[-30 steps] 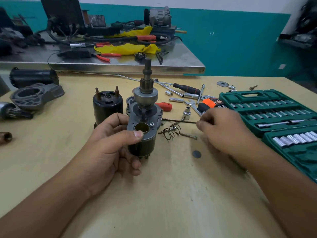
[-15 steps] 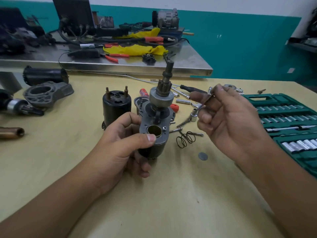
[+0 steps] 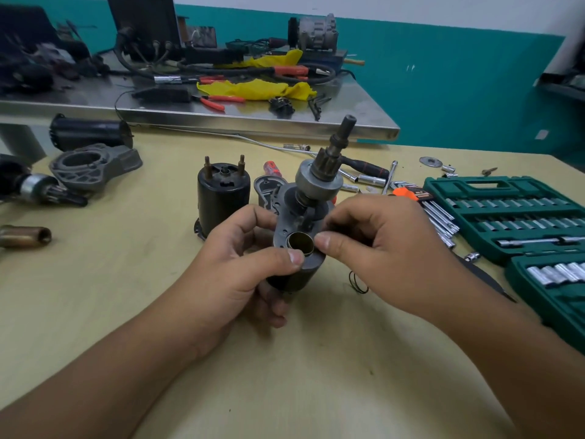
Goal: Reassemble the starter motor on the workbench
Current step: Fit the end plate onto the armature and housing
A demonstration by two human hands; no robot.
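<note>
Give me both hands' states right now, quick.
Left hand: grips the starter assembly.
Right hand: fingers curled at the assembly; what it holds cannot be told.

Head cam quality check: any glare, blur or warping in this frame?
Head view: fisheye bends the steel bench edge and stretches the forearms; soft glare on that steel top; far clutter is soft, while the motor and both hands, left and right, are fairly sharp; lighting even, shadows faint.
</note>
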